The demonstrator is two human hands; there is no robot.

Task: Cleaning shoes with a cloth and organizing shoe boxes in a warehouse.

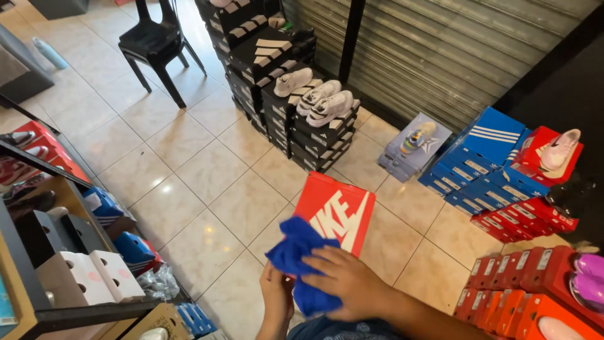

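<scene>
A red shoebox (336, 211) is held tilted above the tiled floor, a crumpled blue cloth (299, 255) pressed against its lid.

Both hands sit low and centre in the head view, close together. Right hand (345, 280) comes in from lower right, forearm angled up-left, palm down, fingers spread and curled over what it presses. Left hand (277, 294) rises from below, mostly hidden, fingers gripping underneath.
</scene>
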